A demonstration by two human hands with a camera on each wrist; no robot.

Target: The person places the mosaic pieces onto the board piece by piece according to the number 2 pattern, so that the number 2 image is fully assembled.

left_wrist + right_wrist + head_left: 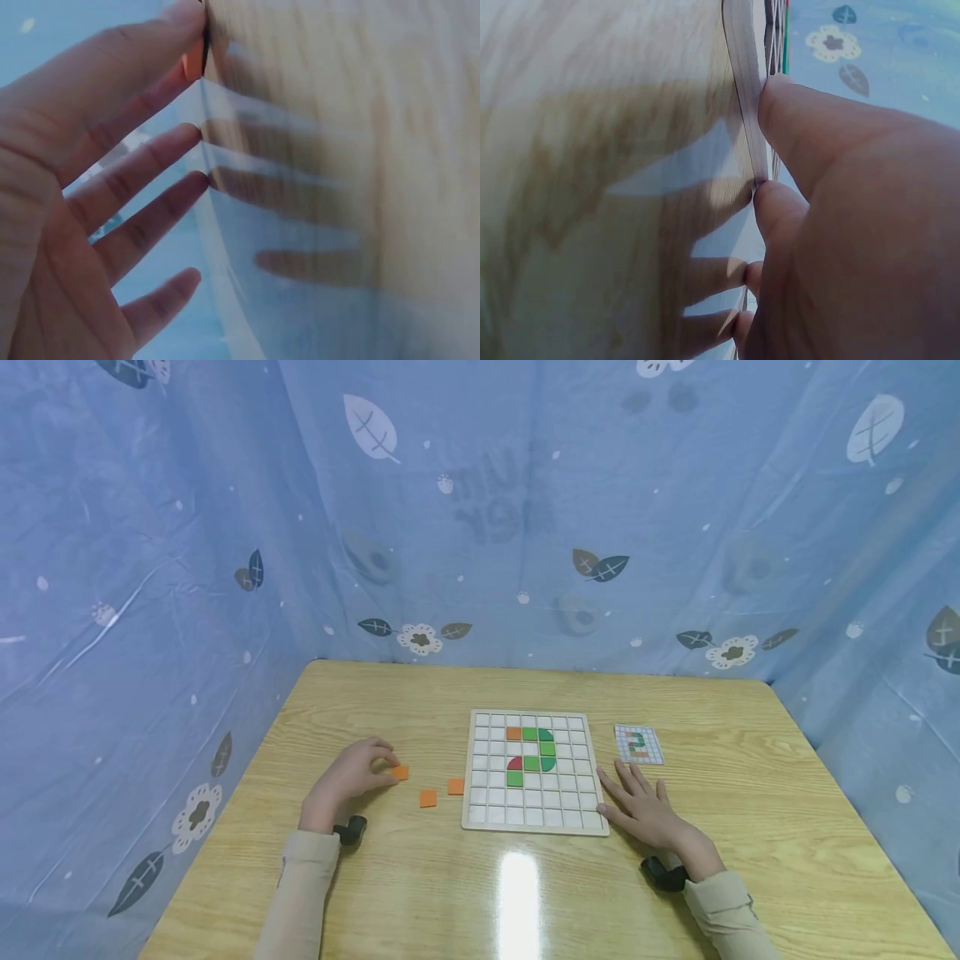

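Three orange square tiles lie left of centre in the head view: one orange tile [401,772] is pinched at the fingertips of the left hand [347,779], two loose tiles [442,792] sit just right of it. One grid board [534,772] holds eight coloured pieces. One pattern card [639,744] lies right of it. The right hand [647,808] rests flat, fingers spread, touching the board's right edge on the bench [757,777].

1. A small picture card [639,744] lies on the wooden table [390,893], just beside the board.
2. A blue curtain [150,527] with leaves and flowers hangs all around.
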